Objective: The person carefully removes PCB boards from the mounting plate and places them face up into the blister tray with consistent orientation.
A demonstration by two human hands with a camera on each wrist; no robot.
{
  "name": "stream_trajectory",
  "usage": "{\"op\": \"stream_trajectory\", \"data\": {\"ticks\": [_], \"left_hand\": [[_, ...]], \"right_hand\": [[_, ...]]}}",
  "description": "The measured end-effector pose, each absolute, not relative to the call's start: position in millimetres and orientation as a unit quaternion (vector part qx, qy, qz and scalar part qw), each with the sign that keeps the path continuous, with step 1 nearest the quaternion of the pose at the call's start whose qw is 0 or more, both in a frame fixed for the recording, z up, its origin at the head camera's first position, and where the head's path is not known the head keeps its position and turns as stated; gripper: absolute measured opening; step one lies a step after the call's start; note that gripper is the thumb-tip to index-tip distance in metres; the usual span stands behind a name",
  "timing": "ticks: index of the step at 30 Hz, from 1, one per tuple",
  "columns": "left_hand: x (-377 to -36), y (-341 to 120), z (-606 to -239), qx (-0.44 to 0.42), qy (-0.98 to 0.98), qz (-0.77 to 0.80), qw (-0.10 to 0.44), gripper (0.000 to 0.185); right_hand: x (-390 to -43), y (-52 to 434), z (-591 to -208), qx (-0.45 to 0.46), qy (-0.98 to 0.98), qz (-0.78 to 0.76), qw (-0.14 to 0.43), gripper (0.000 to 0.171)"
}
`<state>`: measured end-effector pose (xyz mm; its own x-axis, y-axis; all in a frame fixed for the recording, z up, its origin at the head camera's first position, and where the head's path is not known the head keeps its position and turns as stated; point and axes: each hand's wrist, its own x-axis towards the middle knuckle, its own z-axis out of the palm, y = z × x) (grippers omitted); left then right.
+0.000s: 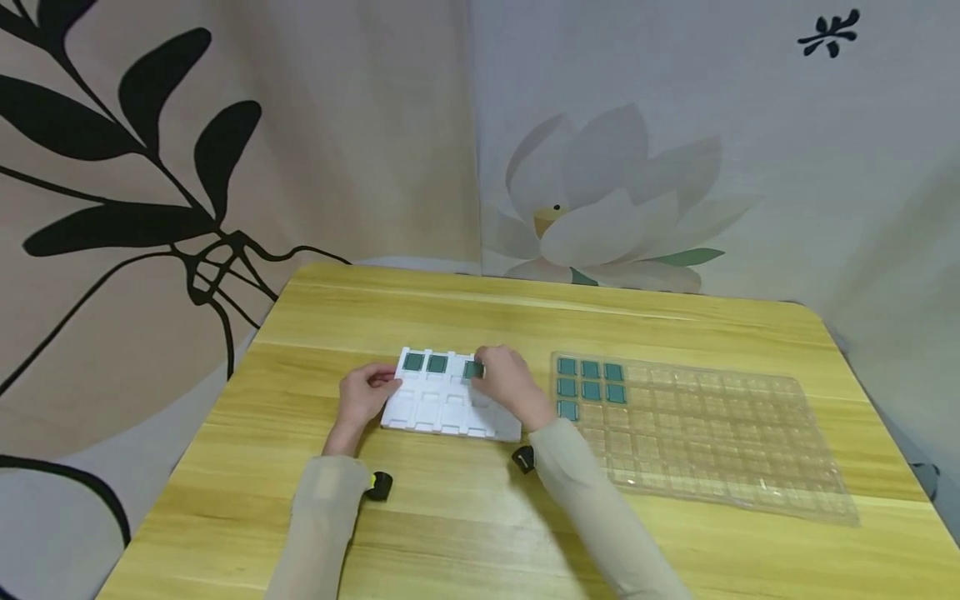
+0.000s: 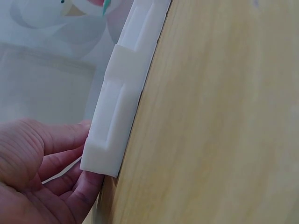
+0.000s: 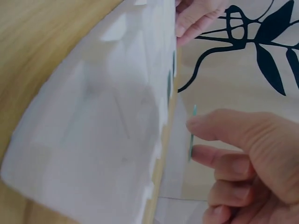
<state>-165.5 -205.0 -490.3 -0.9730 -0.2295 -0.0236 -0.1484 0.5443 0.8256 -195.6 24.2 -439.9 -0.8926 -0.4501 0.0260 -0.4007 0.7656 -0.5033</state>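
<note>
Right hand (image 1: 510, 385): thumb and forefinger fingers (image 3: 219, 128) pinch a thin green square tile (image 3: 192, 132) by its edges, held at the far right pocket of the white moulded foam tray (image 1: 442, 400); in the wrist view the tile shows edge-on just beside the tray's rim, can't tell if it's seated in the pocket. Left hand (image 1: 366, 393): fingers (image 2: 65, 140) relaxed and fairly straight, resting against the tray's left end, touching it, not wrapped round it. Tray lies flat on the yellow wood-grain worktop (image 1: 465, 517), between the two hands. Two more green square tiles (image 1: 425, 362) sit side by side in the tray's far row, left of the right hand; the near pockets look white. Right of the tray, near but apart from it, a clear plastic grid tray (image 1: 712, 433) lies flat on the worktop; a cluster of green square tiles (image 1: 590, 382) fills its far-left corner cells, closest to the right hand. Both forearms in beige sleeves, each with a small black wrist-mounted device (image 1: 378, 486). Behind the worktop: a curtain printed with black leaves (image 1: 150, 167) left of the tray, a white lotus flower print (image 1: 600, 200) beyond it.
</note>
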Motion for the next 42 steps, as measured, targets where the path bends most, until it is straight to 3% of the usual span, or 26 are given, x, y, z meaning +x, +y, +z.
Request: {"op": "stream_trajectory", "data": {"ticks": [16,26,42], "left_hand": [[-165.4,-204.4,-492.0,0.104,-0.877,-0.468,0.044,0.023],[-164.9,-204.6,-492.4,0.102,-0.871,-0.478,0.048,0.024],[-166.1,-205.6,-492.1,0.099,-0.874,-0.473,0.053,0.023]], "right_hand": [[-177.6,67.1,-436.1,-0.183,0.946,-0.261,0.053,0.029],[-166.8,96.5,-434.2,-0.182,0.946,-0.270,0.019,0.027],[-157.7,154.7,-432.3,-0.154,0.940,-0.303,0.034,0.028]]}}
